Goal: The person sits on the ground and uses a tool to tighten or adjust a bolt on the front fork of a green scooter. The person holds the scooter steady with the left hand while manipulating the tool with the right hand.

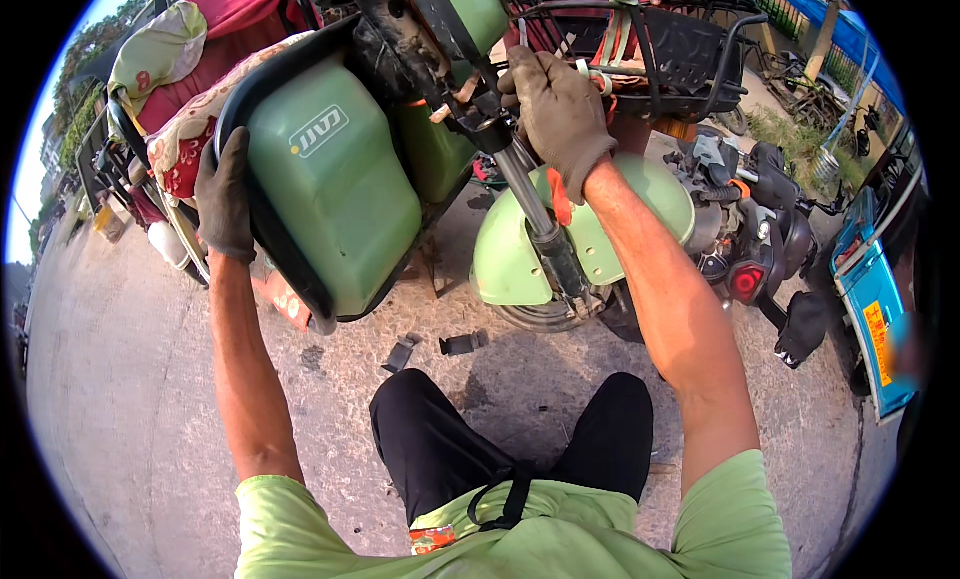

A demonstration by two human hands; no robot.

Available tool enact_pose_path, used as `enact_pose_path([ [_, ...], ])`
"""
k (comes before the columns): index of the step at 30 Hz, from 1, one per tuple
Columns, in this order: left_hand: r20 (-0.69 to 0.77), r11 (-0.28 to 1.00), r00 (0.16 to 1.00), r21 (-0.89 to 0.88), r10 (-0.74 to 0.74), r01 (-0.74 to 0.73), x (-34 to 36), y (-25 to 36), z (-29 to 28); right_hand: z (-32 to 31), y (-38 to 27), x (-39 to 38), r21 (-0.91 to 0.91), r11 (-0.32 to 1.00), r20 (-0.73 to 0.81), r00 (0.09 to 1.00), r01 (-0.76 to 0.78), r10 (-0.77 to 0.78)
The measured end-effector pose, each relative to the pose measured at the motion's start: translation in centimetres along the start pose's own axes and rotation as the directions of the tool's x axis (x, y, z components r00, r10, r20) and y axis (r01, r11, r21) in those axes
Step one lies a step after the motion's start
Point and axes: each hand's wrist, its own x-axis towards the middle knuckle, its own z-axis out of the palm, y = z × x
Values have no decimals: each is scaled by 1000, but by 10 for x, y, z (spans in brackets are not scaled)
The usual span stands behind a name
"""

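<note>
My left hand point(228, 194), in a brown work glove, grips the black outer edge of a large green body panel point(335, 169) on a scooter-like vehicle. My right hand point(558, 109), gloved too, is closed at the top of the front fork point(525, 184), below the front basket. A thin, light-coloured piece sticks up by its fingers, but what they hold is hidden. Under my right forearm sits a rounded green front mudguard point(510, 254) over the wheel. An orange-red strip point(559, 197) hangs beside my right wrist.
A black metal basket point(680, 54) is beyond my right hand. Two small black pieces point(463, 343) lie on the concrete before my knees. To the right stand a motorcycle with a red tail light point(746, 282) and a blue vehicle panel point(875, 309). Red patterned cloth point(185, 159) covers a seat at left.
</note>
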Motion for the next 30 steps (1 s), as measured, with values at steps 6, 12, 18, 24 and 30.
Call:
enact_pose_path([
  [6,-7,998,999,-47,-41,41,1,-5,-4,-4,37,-42,242,941,-55,972,236,-230],
  [12,-6,1000,1000,16,-3,3,3,-6,-3,-23,72,-61,419,849,22,931,322,-364],
  [18,-15,998,1000,55,-11,11,-1,0,1,-44,46,-52,309,947,210,965,85,-155],
  [24,-23,995,1000,96,-19,21,-4,6,3,-50,5,-16,-83,972,157,960,-222,233],
  [30,-11,999,999,26,-39,39,-6,4,1,-45,2,-23,-575,813,113,993,94,-34],
])
